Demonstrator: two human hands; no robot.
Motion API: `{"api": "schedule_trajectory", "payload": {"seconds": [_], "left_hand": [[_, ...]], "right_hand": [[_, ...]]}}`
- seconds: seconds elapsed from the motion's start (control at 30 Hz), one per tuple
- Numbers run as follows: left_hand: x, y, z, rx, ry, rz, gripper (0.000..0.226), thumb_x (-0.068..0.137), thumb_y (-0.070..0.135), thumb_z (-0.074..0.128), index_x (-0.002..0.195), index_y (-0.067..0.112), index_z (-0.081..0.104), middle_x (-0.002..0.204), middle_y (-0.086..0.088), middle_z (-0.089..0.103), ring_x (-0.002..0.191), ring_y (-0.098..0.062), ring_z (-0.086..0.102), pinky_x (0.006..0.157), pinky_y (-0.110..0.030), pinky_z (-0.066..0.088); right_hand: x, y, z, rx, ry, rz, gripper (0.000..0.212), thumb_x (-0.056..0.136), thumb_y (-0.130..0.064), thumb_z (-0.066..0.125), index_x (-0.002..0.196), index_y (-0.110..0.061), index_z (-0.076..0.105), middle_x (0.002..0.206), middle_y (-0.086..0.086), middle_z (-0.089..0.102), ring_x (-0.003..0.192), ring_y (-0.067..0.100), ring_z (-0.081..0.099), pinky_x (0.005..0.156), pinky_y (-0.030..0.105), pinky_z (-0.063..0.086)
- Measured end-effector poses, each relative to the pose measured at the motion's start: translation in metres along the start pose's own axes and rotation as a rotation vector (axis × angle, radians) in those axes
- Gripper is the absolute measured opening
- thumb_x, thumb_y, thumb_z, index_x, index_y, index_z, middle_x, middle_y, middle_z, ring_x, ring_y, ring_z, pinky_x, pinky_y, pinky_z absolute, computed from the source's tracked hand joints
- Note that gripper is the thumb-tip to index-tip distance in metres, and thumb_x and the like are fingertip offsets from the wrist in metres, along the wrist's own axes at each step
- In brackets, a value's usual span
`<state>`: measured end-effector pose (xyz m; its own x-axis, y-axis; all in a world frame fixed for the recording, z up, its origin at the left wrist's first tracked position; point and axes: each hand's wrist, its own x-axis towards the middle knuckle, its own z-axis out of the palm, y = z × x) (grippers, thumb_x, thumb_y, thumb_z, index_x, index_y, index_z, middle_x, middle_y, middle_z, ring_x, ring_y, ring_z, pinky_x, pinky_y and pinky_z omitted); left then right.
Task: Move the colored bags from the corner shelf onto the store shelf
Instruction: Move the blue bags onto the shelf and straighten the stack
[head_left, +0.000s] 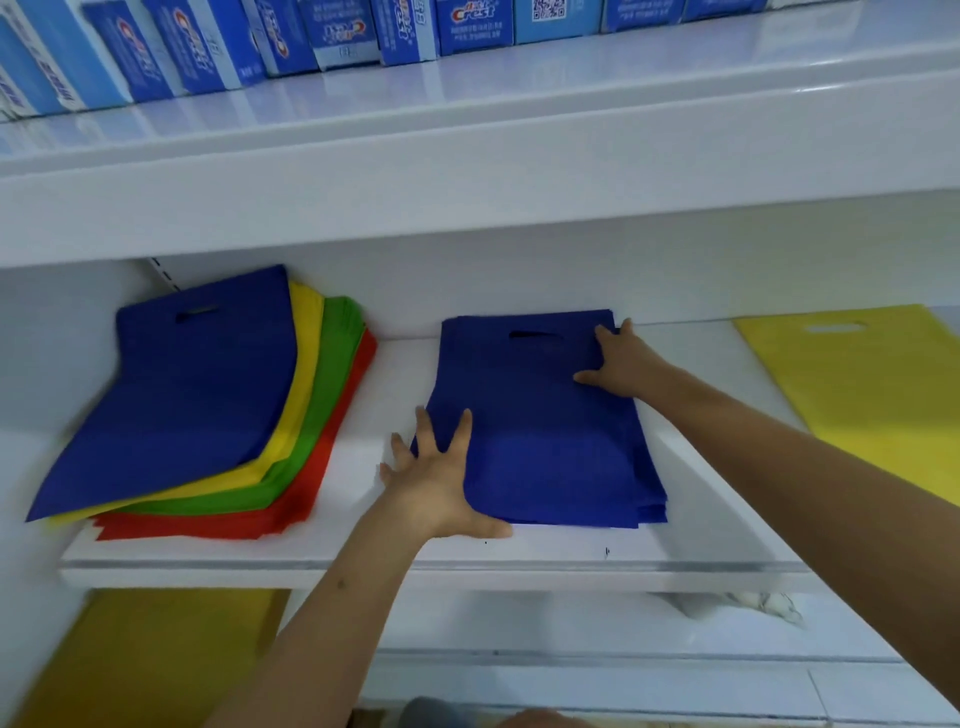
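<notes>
Both of our hands lie flat and spread on the blue bag pile (540, 426): our left hand (439, 467) presses its near left corner with straight fingers, thumb along the near edge, and our right hand (621, 364) rests open on its far right side, just beside the cut-out handle; neither grips anything. That pile sits on the white store shelf (363, 551), between our two hands, and shows several layers at its near edge. We judge the bags to be thin, soft fabric sheets, light and floppy, likely to slide over one another, so a pile is best taken at two opposite edges, or with a palm under and a thumb over, not by one corner. Below our forearms, on a lower shelf, lies a yellow sheet (156, 654), dim and hard to read. Left of our left hand, in the corner, a fanned stack (197, 415) rests with blue on top, then yellow, green and red; it holds the bags we judge still to be moved. Right of our right hand, well apart from it, a yellow bag (872, 384) lies flat on the same level. Beyond and above both hands, an upper shelf (519, 104) carries a row of blue toothpaste boxes (322, 36) standing side by side.
</notes>
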<state>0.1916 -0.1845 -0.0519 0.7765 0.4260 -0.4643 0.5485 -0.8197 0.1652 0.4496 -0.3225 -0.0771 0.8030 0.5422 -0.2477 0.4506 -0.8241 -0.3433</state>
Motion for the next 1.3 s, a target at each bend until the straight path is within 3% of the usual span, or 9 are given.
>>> {"api": "schedule_trajectory", "payload": {"seconds": [0.23,0.33,0.43,0.53,0.63,0.77,0.87,1.0,1.3], "left_hand": [[-0.006,0.009,0.005,-0.166,0.106,0.042,0.126,0.075,0.045,0.083,0.156,0.033,-0.012,0.163,-0.011,-0.016,0.149,-0.034,0.017,0.115,-0.042,0.033],[-0.007,0.005,0.005,-0.169,0.089,0.049,0.129,0.073,0.050,0.083,0.155,0.035,-0.016,0.163,-0.010,-0.021,0.152,-0.034,0.008,0.117,-0.044,0.028],[-0.015,-0.013,-0.007,-0.171,0.119,0.080,0.132,0.070,0.058,0.082,0.155,0.037,-0.018,0.163,-0.007,-0.025,0.153,-0.031,-0.006,0.120,-0.047,0.020],[-0.026,-0.039,-0.023,-0.331,0.417,0.131,0.103,0.082,0.051,0.074,0.159,0.030,0.009,0.166,-0.004,0.010,0.150,-0.022,0.019,0.117,-0.033,0.029],[-0.037,-0.081,-0.037,-0.517,0.885,0.052,0.057,0.092,0.035,0.067,0.143,0.015,0.051,0.134,-0.006,0.057,0.122,-0.020,0.054,0.101,-0.029,0.043],[-0.053,-0.176,-0.042,-0.522,1.162,-0.320,0.049,0.096,0.038,0.061,0.137,0.013,0.055,0.137,-0.006,0.053,0.124,-0.021,0.052,0.094,-0.027,0.041],[-0.053,-0.245,-0.034,-0.556,1.085,-0.529,0.074,0.092,0.052,0.060,0.148,0.009,0.040,0.151,-0.013,0.039,0.139,-0.029,0.037,0.110,-0.042,0.037],[-0.040,-0.292,-0.020,-0.560,0.906,-0.610,0.099,0.088,0.065,0.056,0.156,0.003,0.020,0.163,-0.015,0.020,0.150,-0.027,0.016,0.122,-0.041,0.019],[-0.026,-0.293,-0.016,-0.329,0.885,-0.540,0.065,0.101,0.050,0.043,0.151,0.009,0.038,0.160,-0.008,0.031,0.152,-0.029,0.014,0.124,-0.045,0.009]], "right_hand": [[0.003,-0.013,-0.002,0.043,0.085,-0.021,0.102,0.085,-0.049,0.067,0.155,-0.013,0.001,0.158,0.020,-0.016,0.139,0.038,0.031,0.111,0.040,0.036],[0.000,-0.026,0.001,-0.016,0.118,0.023,0.097,0.088,-0.056,0.059,0.155,-0.016,0.000,0.159,0.018,-0.016,0.147,0.040,0.005,0.116,0.050,0.026],[-0.005,-0.054,0.000,0.002,0.216,-0.103,0.091,0.091,-0.055,0.054,0.155,-0.014,0.004,0.161,0.013,-0.010,0.149,0.032,0.003,0.114,0.047,0.030],[-0.009,-0.101,0.003,0.078,0.251,-0.298,0.083,0.094,-0.050,0.052,0.155,-0.013,0.010,0.163,0.006,0.000,0.148,0.025,0.014,0.112,0.042,0.034],[-0.010,-0.156,0.016,0.078,0.275,-0.491,0.080,0.094,-0.052,0.051,0.154,-0.014,0.015,0.162,0.003,0.010,0.145,0.024,0.022,0.113,0.041,0.032],[-0.003,-0.252,0.041,-0.059,0.256,-0.699,0.087,0.091,-0.059,0.051,0.155,-0.015,0.011,0.162,0.004,0.010,0.143,0.028,0.023,0.114,0.043,0.029],[0.012,-0.312,0.051,-0.170,0.275,-0.757,0.098,0.087,-0.064,0.051,0.155,-0.012,0.006,0.163,0.006,0.005,0.147,0.029,0.012,0.117,0.044,0.022],[0.044,-0.355,0.069,-0.341,0.243,-0.746,0.105,0.086,-0.072,0.044,0.154,-0.007,-0.003,0.162,0.011,-0.006,0.149,0.029,-0.001,0.121,0.040,0.008],[0.056,-0.377,0.084,-0.757,0.423,-0.755,0.059,0.103,-0.047,0.026,0.153,-0.016,0.021,0.160,0.001,0.021,0.149,0.025,0.004,0.121,0.046,0.000]]}}
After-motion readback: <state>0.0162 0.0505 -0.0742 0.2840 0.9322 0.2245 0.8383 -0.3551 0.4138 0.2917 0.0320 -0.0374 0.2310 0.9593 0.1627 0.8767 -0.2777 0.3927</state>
